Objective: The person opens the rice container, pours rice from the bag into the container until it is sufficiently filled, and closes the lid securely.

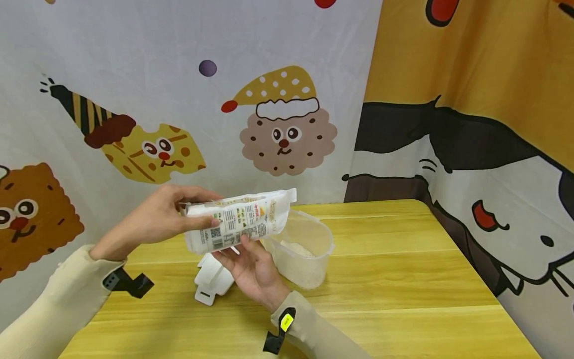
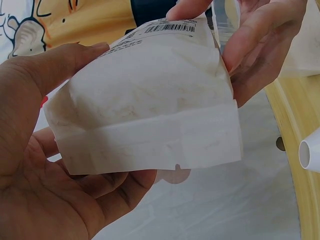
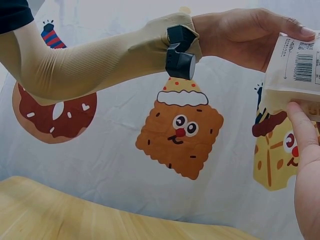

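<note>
A white printed packaging bag [image 1: 239,222] is held nearly level above the table, with its right end over the rim of a translucent plastic tub [image 1: 320,234]. White rice-like grains [image 1: 298,249] lie inside the tub. My left hand [image 1: 154,214] grips the bag's left end, thumb on the near printed side and fingers behind. From below, my right hand [image 1: 255,271] holds the middle of the bag, its thumb against the printed side. In the left wrist view, the flat sealed end of the bag [image 2: 155,135] faces the camera. The bag's contents are hidden.
A white plastic lid [image 1: 214,276] with a slotted tab lies on the wooden table [image 1: 381,284], left of the tub and partly under the bag. Behind the table hangs a cartoon-printed cloth [image 1: 179,50]. The table's right edge runs diagonally beside it.
</note>
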Tool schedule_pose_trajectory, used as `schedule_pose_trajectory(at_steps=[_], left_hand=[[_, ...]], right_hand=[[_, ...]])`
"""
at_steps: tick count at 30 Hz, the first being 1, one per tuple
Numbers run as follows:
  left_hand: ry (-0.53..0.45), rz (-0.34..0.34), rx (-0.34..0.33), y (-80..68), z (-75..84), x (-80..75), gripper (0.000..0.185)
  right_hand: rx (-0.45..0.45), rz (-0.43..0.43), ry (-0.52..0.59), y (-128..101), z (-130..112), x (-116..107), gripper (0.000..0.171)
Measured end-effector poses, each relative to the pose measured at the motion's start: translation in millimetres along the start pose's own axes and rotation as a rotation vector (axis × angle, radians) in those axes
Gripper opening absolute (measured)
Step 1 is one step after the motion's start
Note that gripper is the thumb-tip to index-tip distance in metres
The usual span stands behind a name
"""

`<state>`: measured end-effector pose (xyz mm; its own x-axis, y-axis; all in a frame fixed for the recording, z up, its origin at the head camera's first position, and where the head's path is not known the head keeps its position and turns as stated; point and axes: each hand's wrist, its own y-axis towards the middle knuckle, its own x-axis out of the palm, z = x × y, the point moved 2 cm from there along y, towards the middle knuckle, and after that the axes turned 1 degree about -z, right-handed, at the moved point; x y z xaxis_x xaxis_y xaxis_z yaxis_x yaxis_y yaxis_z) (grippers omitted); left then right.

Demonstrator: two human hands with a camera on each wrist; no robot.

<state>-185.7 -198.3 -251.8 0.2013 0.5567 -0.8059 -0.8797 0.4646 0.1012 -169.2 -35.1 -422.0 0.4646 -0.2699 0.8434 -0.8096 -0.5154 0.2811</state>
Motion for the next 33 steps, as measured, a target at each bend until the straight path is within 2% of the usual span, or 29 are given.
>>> schedule_pose_trajectory(at_steps=[17,33], left_hand=[[0.006,-0.003,-0.016,0.7,2.1,-0.3,0.042],[0.019,0.006,0.01,2.1,3.3,-0.1,0.039]], right_hand=[[-0.005,0.002,-0.002,-0.9,-0.9,2.2,0.053],[-0.002,-0.006,0.013,-0.5,-1.5,2.4,0.05]])
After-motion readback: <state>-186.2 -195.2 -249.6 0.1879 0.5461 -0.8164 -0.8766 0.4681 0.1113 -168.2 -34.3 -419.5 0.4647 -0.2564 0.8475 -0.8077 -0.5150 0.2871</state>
